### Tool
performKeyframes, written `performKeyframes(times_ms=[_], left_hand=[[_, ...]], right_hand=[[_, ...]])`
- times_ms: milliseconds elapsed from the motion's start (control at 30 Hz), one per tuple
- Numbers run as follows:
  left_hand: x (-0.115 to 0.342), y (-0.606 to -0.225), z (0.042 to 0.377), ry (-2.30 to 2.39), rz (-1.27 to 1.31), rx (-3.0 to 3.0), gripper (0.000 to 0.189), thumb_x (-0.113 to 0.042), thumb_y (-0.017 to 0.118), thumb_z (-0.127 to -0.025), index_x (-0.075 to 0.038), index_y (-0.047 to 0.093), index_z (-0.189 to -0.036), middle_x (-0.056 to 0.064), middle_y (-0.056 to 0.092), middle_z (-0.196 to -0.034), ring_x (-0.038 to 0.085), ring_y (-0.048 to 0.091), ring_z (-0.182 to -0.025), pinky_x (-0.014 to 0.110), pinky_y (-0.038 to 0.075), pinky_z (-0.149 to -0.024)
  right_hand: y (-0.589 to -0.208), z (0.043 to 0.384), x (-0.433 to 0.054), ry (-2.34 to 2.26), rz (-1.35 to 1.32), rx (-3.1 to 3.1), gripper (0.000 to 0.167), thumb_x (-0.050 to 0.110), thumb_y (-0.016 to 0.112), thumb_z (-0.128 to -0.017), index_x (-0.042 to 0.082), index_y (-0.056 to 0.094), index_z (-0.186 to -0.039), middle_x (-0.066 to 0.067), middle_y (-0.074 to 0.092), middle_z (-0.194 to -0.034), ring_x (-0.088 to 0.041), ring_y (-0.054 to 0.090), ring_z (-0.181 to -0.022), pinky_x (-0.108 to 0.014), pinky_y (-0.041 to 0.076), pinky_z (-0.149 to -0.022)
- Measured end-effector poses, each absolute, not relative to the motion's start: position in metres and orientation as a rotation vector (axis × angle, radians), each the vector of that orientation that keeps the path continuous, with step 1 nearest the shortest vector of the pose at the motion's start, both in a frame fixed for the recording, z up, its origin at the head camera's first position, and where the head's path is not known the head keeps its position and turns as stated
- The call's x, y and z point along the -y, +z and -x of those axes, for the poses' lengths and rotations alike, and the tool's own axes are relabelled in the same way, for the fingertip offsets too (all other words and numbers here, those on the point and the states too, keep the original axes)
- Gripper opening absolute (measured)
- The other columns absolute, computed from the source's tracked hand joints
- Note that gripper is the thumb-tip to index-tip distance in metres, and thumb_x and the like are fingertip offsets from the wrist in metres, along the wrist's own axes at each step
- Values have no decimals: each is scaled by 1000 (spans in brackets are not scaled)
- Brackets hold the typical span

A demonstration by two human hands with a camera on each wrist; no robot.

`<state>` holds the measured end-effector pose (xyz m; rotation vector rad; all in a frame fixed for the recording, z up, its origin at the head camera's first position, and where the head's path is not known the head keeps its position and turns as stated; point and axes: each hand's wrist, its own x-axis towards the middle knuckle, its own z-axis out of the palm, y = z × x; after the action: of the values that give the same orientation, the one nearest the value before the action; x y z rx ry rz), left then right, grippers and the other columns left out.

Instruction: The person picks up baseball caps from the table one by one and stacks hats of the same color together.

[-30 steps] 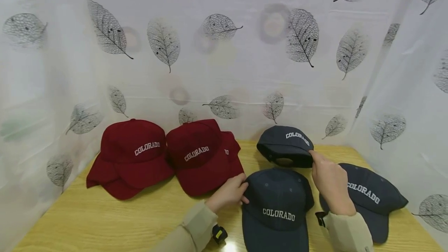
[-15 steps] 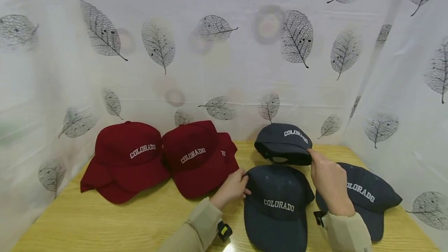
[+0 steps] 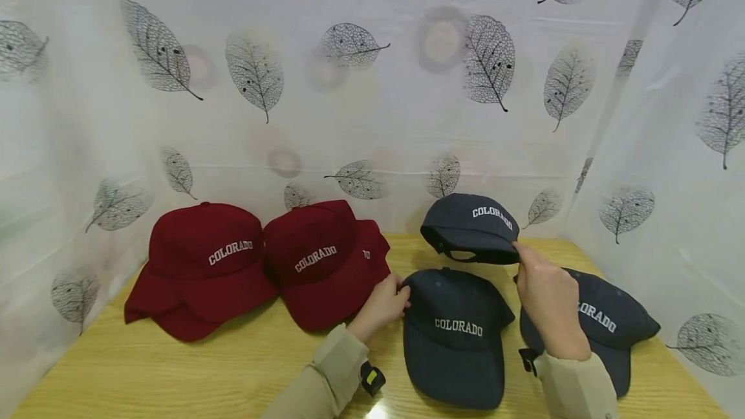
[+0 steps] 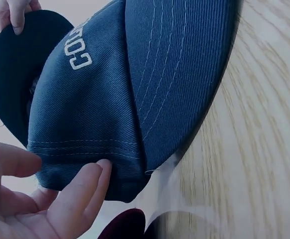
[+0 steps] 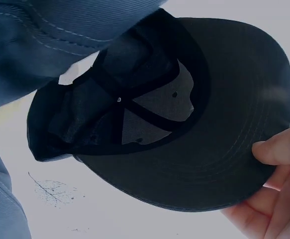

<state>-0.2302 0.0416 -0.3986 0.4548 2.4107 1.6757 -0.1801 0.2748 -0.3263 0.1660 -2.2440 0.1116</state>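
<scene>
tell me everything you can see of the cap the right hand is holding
It is a navy baseball cap that looks like woven cotton, with white COLORADO lettering on its crown. The right wrist view shows the dark underside of its stitched brim, crossing seam tapes and lighter lining panels inside the crown. Tilted, it is held up off the table, behind the front navy cap. The right hand pinches the brim's edge, thumb on its underside.

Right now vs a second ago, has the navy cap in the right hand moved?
Yes, up: in the head view the navy cap held by the right hand sits higher against the table's back edge, nearer the leaf print above.
</scene>
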Motion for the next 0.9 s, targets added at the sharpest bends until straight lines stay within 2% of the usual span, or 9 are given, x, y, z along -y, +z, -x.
performKeyframes(times_ms=[133, 300, 567, 700, 900], left_hand=[[-41, -399, 232, 1711, -444, -2429, 13, -8, 41, -92, 3, 49, -91, 11, 54, -79, 21, 57, -66, 28, 45, -50], [-39, -398, 234, 1782, -383, -2390, 16, -5, 39, -92, 6, 50, -95, 18, 56, -88, 23, 60, -72, 28, 48, -53], [-35, -397, 236, 1822, -322, -2362, 19, -9, 44, -91, 6, 49, -100, 14, 55, -88, 21, 58, -77, 29, 49, -57], [-33, -395, 235, 1746, -381, -2399, 27, -13, 49, -89, 7, 49, -108, 12, 55, -87, 19, 55, -76, 31, 48, -59], [-28, -390, 232, 1529, -542, -2508, 40, -18, 51, -89, 7, 45, -119, 18, 54, -108, 26, 52, -95, 41, 42, -81]], right_hand=[[-322, 176, -274, 114, -172, 2213, 24, -3, 48, -81, -2, 62, -99, -21, 62, -75, -27, 42, -36, -35, 29, -31], [-317, 170, -272, 130, -176, 2191, 23, -3, 49, -82, -1, 62, -101, -22, 63, -79, -27, 43, -35, -34, 27, -30], [-306, 156, -269, 126, -206, 2121, 25, -3, 46, -84, 0, 62, -102, -18, 56, -61, -12, 22, -31, -26, 16, -32], [-299, 148, -267, 137, -220, 2055, 25, -2, 45, -83, 1, 63, -100, -18, 57, -62, -17, 27, -30, -26, 16, -31], [-287, 134, -263, 147, -220, 1936, 21, 0, 47, -83, 2, 64, -95, -18, 61, -70, -31, 44, -37, -39, 26, -29]])
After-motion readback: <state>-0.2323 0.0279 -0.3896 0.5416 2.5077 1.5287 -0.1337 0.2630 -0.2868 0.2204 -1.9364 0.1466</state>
